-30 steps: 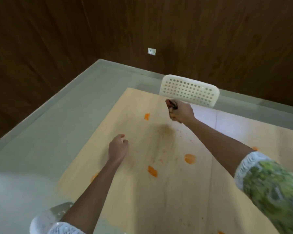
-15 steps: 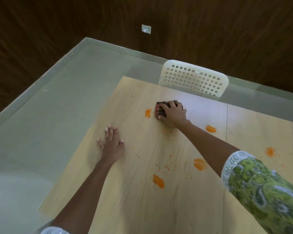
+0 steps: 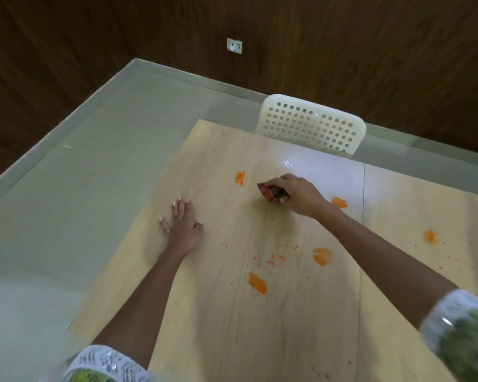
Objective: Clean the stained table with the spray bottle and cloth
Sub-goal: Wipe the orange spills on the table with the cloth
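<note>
A light wooden table (image 3: pixel 204 312) carries several orange stains, among them one (image 3: pixel 240 178) near the far side, one (image 3: pixel 257 283) in the middle and one (image 3: pixel 323 256) to its right, with orange crumbs scattered between. My right hand (image 3: pixel 298 195) grips a small dark, reddish cloth (image 3: pixel 269 192) pressed against the tabletop, just right of the far stain. My left hand (image 3: pixel 183 226) lies flat on the table near its left edge, fingers straight. No spray bottle is in view.
A white perforated chair back (image 3: pixel 312 125) stands at the table's far edge. Grey floor (image 3: pixel 94 175) lies to the left, bounded by dark wood-panelled walls with a socket (image 3: pixel 234 46). A seam (image 3: pixel 363 194) splits the tabletop on the right.
My right hand has drawn the cloth down onto the table and shifted it slightly rightward. My left hand went from loosely curled in the air to flat on the tabletop.
</note>
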